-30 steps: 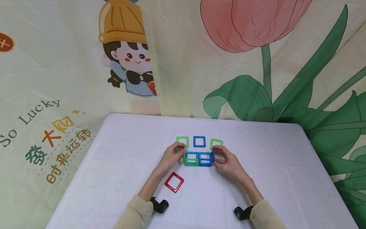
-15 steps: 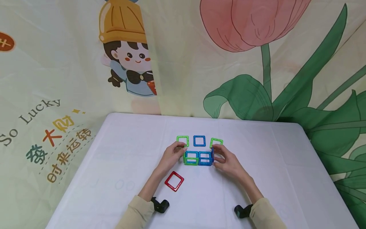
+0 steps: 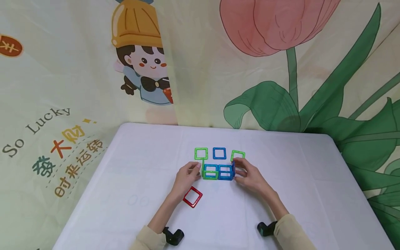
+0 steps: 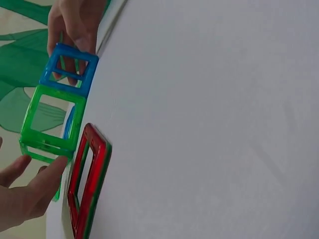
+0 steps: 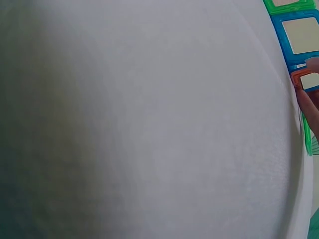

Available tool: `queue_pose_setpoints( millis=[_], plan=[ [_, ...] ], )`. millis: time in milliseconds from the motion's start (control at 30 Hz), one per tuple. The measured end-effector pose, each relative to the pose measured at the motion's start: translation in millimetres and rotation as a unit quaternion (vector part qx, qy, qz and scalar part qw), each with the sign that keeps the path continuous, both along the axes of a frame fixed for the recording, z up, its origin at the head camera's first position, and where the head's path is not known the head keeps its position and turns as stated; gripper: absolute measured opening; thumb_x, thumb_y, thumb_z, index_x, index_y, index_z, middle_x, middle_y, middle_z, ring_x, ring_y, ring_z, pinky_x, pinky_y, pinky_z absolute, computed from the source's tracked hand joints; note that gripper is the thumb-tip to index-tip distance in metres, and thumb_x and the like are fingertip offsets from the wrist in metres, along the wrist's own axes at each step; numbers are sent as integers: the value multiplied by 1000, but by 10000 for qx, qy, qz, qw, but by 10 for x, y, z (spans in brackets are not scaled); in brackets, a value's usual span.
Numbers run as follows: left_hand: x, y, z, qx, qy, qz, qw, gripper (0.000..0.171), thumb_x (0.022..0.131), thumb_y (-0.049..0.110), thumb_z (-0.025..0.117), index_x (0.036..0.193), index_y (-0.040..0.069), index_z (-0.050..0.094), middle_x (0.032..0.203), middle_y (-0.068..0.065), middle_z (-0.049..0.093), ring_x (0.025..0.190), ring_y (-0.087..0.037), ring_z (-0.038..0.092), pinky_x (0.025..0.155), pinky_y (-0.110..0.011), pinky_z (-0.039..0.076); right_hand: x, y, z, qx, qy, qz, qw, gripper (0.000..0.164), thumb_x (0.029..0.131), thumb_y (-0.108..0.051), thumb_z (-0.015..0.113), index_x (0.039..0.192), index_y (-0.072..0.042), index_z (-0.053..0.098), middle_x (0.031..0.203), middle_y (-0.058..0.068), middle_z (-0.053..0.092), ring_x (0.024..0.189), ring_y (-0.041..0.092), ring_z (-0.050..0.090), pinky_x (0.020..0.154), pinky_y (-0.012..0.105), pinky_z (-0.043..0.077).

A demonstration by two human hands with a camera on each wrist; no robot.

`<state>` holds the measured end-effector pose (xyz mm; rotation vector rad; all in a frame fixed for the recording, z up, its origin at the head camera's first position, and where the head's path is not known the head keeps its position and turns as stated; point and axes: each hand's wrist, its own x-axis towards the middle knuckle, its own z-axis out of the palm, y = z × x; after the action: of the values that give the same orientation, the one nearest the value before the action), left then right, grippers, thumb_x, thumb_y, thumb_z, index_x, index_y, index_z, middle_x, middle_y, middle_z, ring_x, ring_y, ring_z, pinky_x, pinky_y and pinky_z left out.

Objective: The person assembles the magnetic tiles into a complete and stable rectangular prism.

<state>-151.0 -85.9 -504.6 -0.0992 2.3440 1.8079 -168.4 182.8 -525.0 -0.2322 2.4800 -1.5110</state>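
White tabletop (image 3: 234, 222). Left hand (image 3: 184, 178) spread loosely; right hand (image 3: 251, 177) pinches end tile (image 3: 233, 168); best keep tile box (image 3: 218, 173) edges flush.

1. In the head view, you had bright, even light on the white tabletop (image 3: 290, 173) around your left fingers (image 3: 194, 167) and right fingers (image 3: 243, 163).
2. Shadows there were pale and soft-edged, with one behind your right fingers, beside the forearm (image 3: 275, 205).
3. Your left wrist view was dimmer and greyer, with the tabletop dull beyond your left fingers and a slight gloss on the red square (image 4: 97, 172) near them.
4. Your right wrist view was also dim; a dark, blurred patch spread well apart from your right fingers, and the tabletop's edge looked bowed just beside them.
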Motion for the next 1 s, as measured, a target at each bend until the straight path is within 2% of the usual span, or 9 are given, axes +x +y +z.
queue_pose_setpoints(
  millis=[200,600,867,1000],
  plan=[
    [68,60,26,157,73,16,9998,42,107,31,55,136,0,59,123,-18,67,111,-30,69,94,-34,58,-7,9,-22,36,-45,-7,10000,74,87,4,74,153,-10,43,152,16,51,138,35,53,106,40,50],
    [19,89,32,106,153,154,9997,37,107,24,56,133,-1,62,122,-17,67,109,-29,69,92,-36,59,28,33,-24,13,-60,-18,10000,71,88,6,69,152,-11,44,149,16,52,133,34,59,105,40,51],
    [-30,106,13,-10,200,297,9994,34,107,26,57,128,0,64,117,-16,68,103,-28,70,92,-34,59,97,94,-25,88,-34,-24,10000,56,88,11,63,141,-7,55,137,16,61,121,30,66,100,35,54],
    [-52,120,-4,12,231,295,9993,33,107,25,56,126,-1,65,116,-17,68,104,-28,69,95,-39,58,155,112,-12,286,102,72,9995,47,90,11,62,134,-5,61,131,14,65,113,26,69,97,34,56]
  ],
)
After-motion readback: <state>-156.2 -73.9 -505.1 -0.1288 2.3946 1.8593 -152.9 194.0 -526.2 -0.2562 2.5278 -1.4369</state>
